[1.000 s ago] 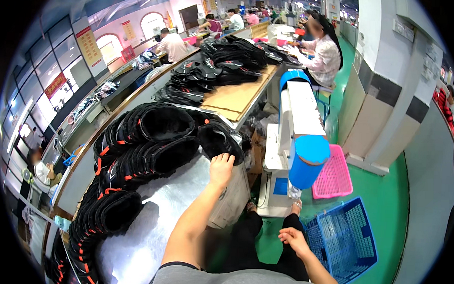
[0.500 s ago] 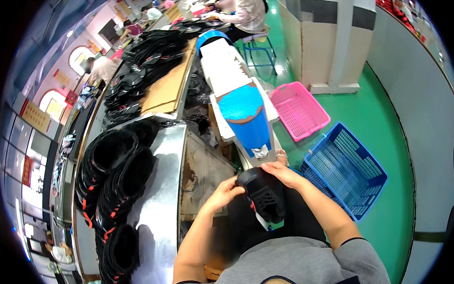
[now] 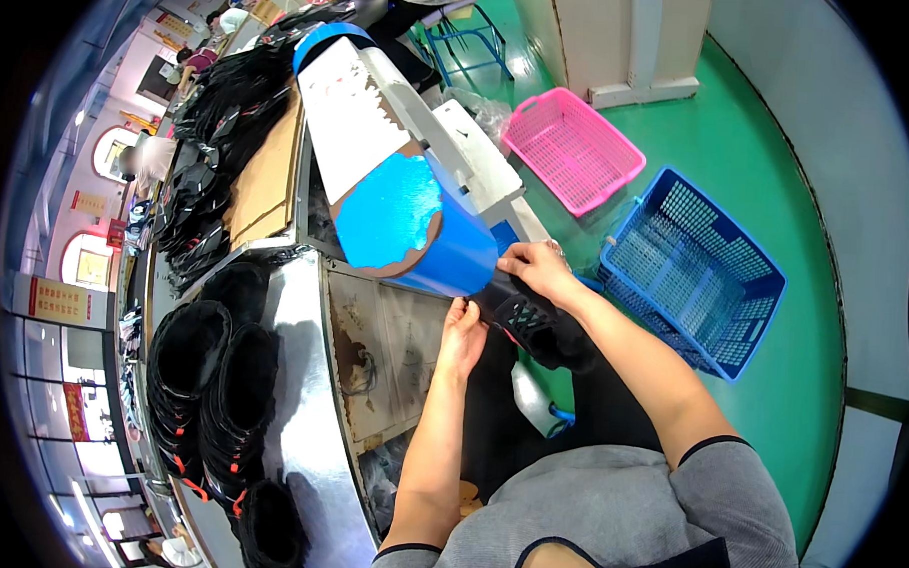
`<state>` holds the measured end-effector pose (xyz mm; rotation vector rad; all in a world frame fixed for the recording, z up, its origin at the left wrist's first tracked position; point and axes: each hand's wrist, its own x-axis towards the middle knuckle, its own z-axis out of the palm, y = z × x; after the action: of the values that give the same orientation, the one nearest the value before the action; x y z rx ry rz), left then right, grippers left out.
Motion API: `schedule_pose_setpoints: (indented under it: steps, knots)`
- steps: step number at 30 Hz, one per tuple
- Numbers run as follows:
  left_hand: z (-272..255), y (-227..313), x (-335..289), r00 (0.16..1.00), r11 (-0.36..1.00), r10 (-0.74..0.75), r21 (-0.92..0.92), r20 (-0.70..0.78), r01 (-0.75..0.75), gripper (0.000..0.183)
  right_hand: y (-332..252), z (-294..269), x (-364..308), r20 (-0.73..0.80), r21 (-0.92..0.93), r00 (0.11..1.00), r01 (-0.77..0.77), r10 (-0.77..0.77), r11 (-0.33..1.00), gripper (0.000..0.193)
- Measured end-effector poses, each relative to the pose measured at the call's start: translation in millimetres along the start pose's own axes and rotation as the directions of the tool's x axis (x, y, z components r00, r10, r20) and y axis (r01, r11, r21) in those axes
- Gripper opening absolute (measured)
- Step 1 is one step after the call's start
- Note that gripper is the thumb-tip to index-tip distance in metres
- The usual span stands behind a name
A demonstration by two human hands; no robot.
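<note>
A black perforated shoe upper (image 3: 526,322) with a red edge is held between both hands under the blue end of a white machine (image 3: 407,207). My left hand (image 3: 462,331) grips its left end. My right hand (image 3: 537,269) holds its top, close against the machine's blue cover. Part of the upper is hidden behind the machine and my right forearm.
Stacks of black shoe uppers (image 3: 211,376) lie on the metal table (image 3: 295,399) at left, more on the brown board (image 3: 263,172) further back. A blue basket (image 3: 690,272) and a pink basket (image 3: 574,148) sit on the green floor at right. Other people work at the far end.
Both hands have carried the black upper up to the machine's blue end. One second ago my left hand reached to the stacks on the table; now it holds the upper.
</note>
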<state>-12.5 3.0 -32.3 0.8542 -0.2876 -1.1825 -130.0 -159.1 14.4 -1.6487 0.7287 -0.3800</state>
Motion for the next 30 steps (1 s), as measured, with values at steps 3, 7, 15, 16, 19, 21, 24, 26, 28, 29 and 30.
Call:
schedule_pose_setpoints:
  steps: [3, 7, 15, 16, 19, 21, 24, 26, 28, 29, 30]
  knots:
    - [7.6, 17.9, 1.5, 0.998, 0.950, 0.028, 0.312, -0.062, -0.007, 0.034, 47.2, 7.3, 7.2, 0.074, 0.395, 0.993, -0.115, 0.094, 0.912, 0.025]
    - [27.7, 38.7, 2.3, 0.992, 0.913, -0.060, 0.394, -0.114, 0.101, 0.032, 60.0, 16.1, 2.3, 0.057, 0.545, 0.976, -0.206, 0.209, 0.813, 0.025]
    - [5.4, -5.7, -10.4, 1.000, 0.996, 0.007, -0.090, 0.002, -0.006, 0.043, -2.3, 8.3, 3.8, -0.079, 0.003, 0.994, -0.081, 0.081, 0.997, 0.028]
    - [-2.5, -9.7, -14.5, 1.000, 0.995, -0.014, -0.094, 0.014, 0.016, 0.044, 2.4, 13.4, 4.2, -0.063, 0.036, 0.996, -0.057, 0.059, 0.998, 0.028]
    - [0.7, -0.9, -30.1, 0.999, 0.999, -0.037, 0.000, -0.039, 0.037, 0.042, 22.7, 32.1, -16.2, 0.028, 0.269, 0.996, -0.086, 0.081, 0.959, 0.026]
    - [-14.7, 5.1, -56.2, 0.981, 0.982, -0.187, 0.025, -0.056, 0.188, 0.038, 30.5, 37.1, -48.9, 0.179, 0.442, 0.972, -0.220, 0.155, 0.870, 0.024]
    - [7.9, 14.2, -93.3, 0.954, 0.856, -0.121, 0.459, -0.274, 0.240, 0.032, 41.9, 32.5, -91.6, 0.145, 0.771, 0.905, -0.356, 0.400, 0.528, 0.022]
    - [36.0, 23.9, -116.8, 0.964, 0.686, 0.092, 0.717, -0.248, 0.119, 0.028, 76.6, 20.4, -102.4, 0.076, 0.905, 0.865, -0.269, 0.497, 0.330, 0.019]
    - [72.7, 34.3, -143.5, 0.967, 0.463, 0.219, 0.886, -0.131, 0.015, 0.027, 83.1, 0.9, -112.8, 0.039, 0.962, 0.799, -0.193, 0.600, 0.194, 0.021]
    - [90.2, 36.2, -155.1, 0.966, 0.254, 0.259, 0.966, -0.023, -0.045, 0.029, 87.5, -6.0, -112.6, 0.028, 0.979, 0.775, -0.148, 0.631, 0.139, 0.023]
    - [108.5, 32.9, -165.0, 0.946, 0.016, 0.307, 0.993, 0.109, -0.120, 0.035, 84.5, -7.5, -110.5, 0.048, 0.992, 0.765, -0.113, 0.642, 0.061, 0.026]
